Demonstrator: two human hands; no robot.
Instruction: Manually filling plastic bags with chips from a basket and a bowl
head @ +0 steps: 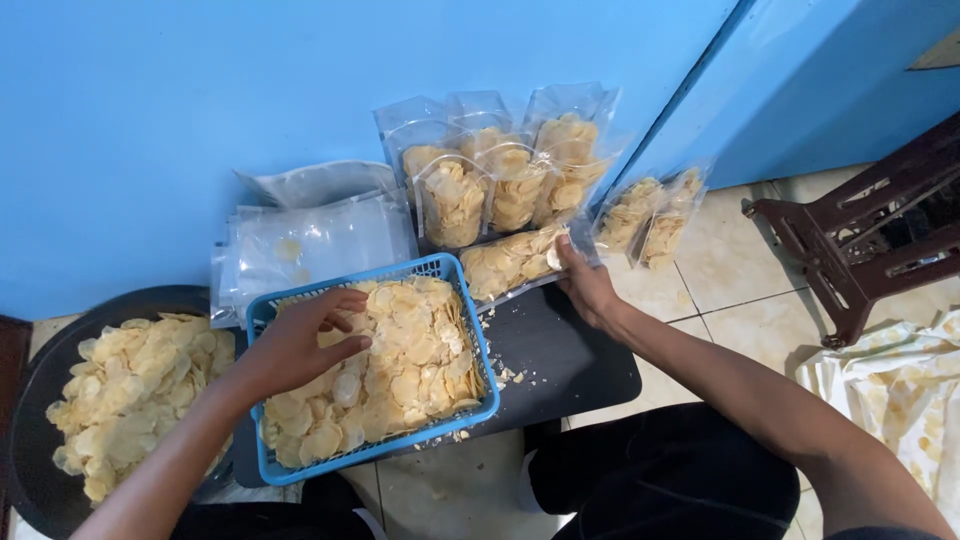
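Bagging chips, by the look of it. Caught between scooping and setting a filled bag aside.

Left hand [300, 345] laid palm down on the chips [400, 360] in the blue basket [481, 350], fingers loosely spread and slightly curled. Nothing clenched, more gathering than lifting.

Right hand [588, 288] stretched far and to the right, fingertips at the end of a filled bag [508, 262] lying flat just beyond the basket. Cannot tell whether pinching the edge or only pressing on it, with the fingertips hidden against the plastic.

Next move, as a judgement: calls for a light touch, since thin chips break easily and crumbs already lie beside the basket. Calls also for a firm hold on the slippery bag, kept level so nothing spills from an end that may be unsealed.

Basket resting on a black board [580, 365] on the floor, near the knees. To the left, a dark round pan [25, 440] heaped with more chips. Far of the basket, a stack of empty clear bags [320, 240]. Further right, a row of filled bags [500, 175] propped upright against the blue wall [200, 100], and two more bags [652, 215] leaning at the corner.

Pale tiled floor [720, 260] to the right. On it a dark wooden stand [850, 240], and nearer, a crumpled patterned cloth [890, 390].
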